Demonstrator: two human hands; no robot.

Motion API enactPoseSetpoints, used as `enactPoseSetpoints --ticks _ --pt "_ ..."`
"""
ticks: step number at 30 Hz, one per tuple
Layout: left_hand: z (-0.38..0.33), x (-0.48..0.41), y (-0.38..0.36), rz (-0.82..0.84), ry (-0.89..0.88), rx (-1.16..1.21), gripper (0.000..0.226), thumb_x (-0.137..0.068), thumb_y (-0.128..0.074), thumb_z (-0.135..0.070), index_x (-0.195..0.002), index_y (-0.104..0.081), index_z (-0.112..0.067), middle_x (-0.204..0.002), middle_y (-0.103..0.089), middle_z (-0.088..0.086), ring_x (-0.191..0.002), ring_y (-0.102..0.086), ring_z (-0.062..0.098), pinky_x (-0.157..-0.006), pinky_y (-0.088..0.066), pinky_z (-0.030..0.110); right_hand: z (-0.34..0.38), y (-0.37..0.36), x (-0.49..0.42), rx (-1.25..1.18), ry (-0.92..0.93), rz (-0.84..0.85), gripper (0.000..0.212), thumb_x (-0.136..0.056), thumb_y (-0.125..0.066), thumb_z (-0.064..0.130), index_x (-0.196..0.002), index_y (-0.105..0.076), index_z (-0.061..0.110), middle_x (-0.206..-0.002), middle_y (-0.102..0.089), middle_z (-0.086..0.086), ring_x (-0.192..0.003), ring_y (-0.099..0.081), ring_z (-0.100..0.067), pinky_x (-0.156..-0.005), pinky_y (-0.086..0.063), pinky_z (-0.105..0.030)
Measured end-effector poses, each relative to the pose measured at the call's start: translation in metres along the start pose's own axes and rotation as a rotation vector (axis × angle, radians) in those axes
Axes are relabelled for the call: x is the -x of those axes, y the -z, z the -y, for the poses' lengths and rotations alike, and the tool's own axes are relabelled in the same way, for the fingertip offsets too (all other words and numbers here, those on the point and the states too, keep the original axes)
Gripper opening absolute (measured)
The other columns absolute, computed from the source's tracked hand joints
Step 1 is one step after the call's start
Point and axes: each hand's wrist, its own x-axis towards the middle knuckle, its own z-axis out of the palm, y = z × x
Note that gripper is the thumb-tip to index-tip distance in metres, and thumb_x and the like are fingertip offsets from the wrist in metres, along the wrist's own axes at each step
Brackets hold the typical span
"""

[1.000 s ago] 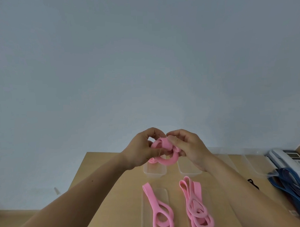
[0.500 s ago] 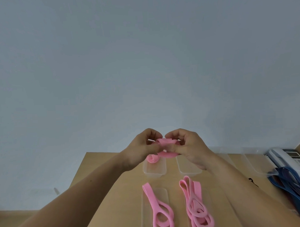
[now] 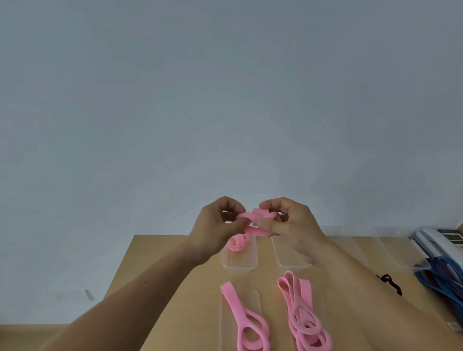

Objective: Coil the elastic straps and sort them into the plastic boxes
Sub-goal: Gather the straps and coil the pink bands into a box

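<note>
The pink strap [image 3: 257, 219] is up in the air over the far boxes, partly wound. The left hand [image 3: 214, 228] and right hand [image 3: 295, 225] pinch it between them, fingers curled tight on it. Coiling looks to be the step in hand. Next, the loose tail needs tucking in and the roll lowering into the far-left plastic box [image 3: 240, 267], where one coiled strap [image 3: 238, 243] already lies. Nearer on the table [image 3: 159, 246] lie a loose pink strap [image 3: 233, 302] and a pink bundle [image 3: 304, 293], with blue straps [image 3: 444, 278] to the right.

The left hand [image 3: 216, 228] and right hand [image 3: 295, 225] hide much of the held strap [image 3: 255, 217]. At six o'clock the loose pink straps [image 3: 297, 301] run off the bottom edge; at four o'clock, the blue straps [image 3: 444, 278] run off the right.
</note>
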Motion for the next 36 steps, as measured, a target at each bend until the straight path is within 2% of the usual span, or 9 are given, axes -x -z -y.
enactPoseSetpoints --ticks 7,10,15,21,25,28,30,32,36 --pt "0.005 -0.001 -0.006 -0.096 -0.105 -0.116 0.009 -0.085 -0.076 -0.020 -0.087 -0.067 -0.017 -0.083 -0.071 -0.003 -0.074 -0.066 0.014 -0.072 -0.057 0.036 -0.001 -0.001 -0.002 -0.075 -0.008 -0.038 0.027 -0.076 -0.082 0.006 -0.097 -0.072 0.020 -0.088 -0.076 0.003 -0.081 -0.074 -0.014 -0.064 -0.056 -0.020" --pt "0.004 -0.002 -0.001 0.016 -0.012 -0.014 0.021 -0.083 -0.070 -0.033 -0.094 -0.072 -0.016 -0.087 -0.074 0.002 -0.074 -0.067 0.019 -0.075 -0.057 0.036 0.000 0.003 -0.002 -0.106 -0.030 -0.009 0.027 -0.078 -0.080 0.005 -0.102 -0.070 0.013 -0.089 -0.077 -0.001 -0.080 -0.075 -0.020 -0.064 -0.057 -0.021" --pt "0.005 -0.005 0.006 0.123 0.128 0.067 0.037 -0.083 -0.068 -0.037 -0.116 -0.067 -0.021 -0.106 -0.073 0.006 -0.096 -0.071 0.029 -0.088 -0.058 0.038 -0.003 0.006 -0.002 -0.069 -0.074 0.031 0.031 -0.072 -0.085 0.009 -0.099 -0.073 0.014 -0.090 -0.076 -0.002 -0.083 -0.073 -0.016 -0.066 -0.057 -0.024" --pt "0.010 -0.005 0.003 0.180 0.261 0.040 0.021 -0.096 -0.062 -0.021 -0.106 -0.071 -0.005 -0.099 -0.073 0.013 -0.082 -0.071 0.025 -0.070 -0.056 0.029 -0.018 -0.007 -0.001 0.061 -0.016 0.053 0.039 -0.063 -0.088 0.030 -0.097 -0.071 0.023 -0.089 -0.076 0.004 -0.084 -0.072 -0.009 -0.069 -0.054 -0.017" --pt "0.018 -0.004 0.013 0.149 0.364 0.161 0.019 -0.095 -0.063 -0.013 -0.104 -0.071 0.001 -0.096 -0.074 0.019 -0.076 -0.070 0.025 -0.065 -0.054 0.024 -0.031 -0.016 -0.004 0.339 0.012 0.089 0.032 -0.077 -0.083 0.024 -0.098 -0.065 0.039 -0.097 -0.072 0.013 -0.087 -0.066 0.003 -0.077 -0.053 -0.016" --pt "0.025 -0.005 0.022 0.085 0.453 0.270 0.022 -0.095 -0.062 -0.010 -0.105 -0.069 0.009 -0.088 -0.071 0.019 -0.066 -0.067 0.022 -0.059 -0.052 0.023 -0.037 -0.025 -0.002 0.512 0.107 0.087 0.035 -0.075 -0.080 0.041 -0.104 -0.062 0.047 -0.103 -0.066 0.025 -0.095 -0.062 0.006 -0.083 -0.053 -0.016" --pt "0.030 -0.006 0.028 0.037 0.503 0.338 0.024 -0.094 -0.063 -0.009 -0.105 -0.066 0.012 -0.085 -0.069 0.018 -0.062 -0.067 0.022 -0.057 -0.053 0.022 -0.042 -0.030 -0.001 0.697 0.200 0.116 0.050 -0.071 -0.077 0.052 -0.117 -0.059 0.041 -0.113 -0.058 0.029 -0.104 -0.056 0.004 -0.086 -0.047 -0.012" --pt "0.035 -0.007 0.033 0.031 0.539 0.373 0.022 -0.094 -0.064 -0.009 -0.103 -0.067 0.011 -0.081 -0.069 0.016 -0.061 -0.067 0.022 -0.056 -0.053 0.022 -0.050 -0.036 0.000 0.863 0.323 0.110 0.062 -0.072 -0.078 0.046 -0.127 -0.057 0.029 -0.120 -0.049 0.029 -0.112 -0.049 0.001 -0.092 -0.037 -0.011" --pt "0.052 -0.009 0.038 0.075 0.589 0.384 0.018 -0.094 -0.064 -0.012 -0.099 -0.066 0.005 -0.082 -0.069 0.014 -0.065 -0.065 0.024 -0.058 -0.054 0.024 -0.061 -0.045 -0.001 1.017 0.531 0.046 0.050 -0.072 -0.084 0.031 -0.117 -0.066 0.017 -0.112 -0.062 0.009 -0.102 -0.058 -0.013 -0.084 -0.050 -0.023"
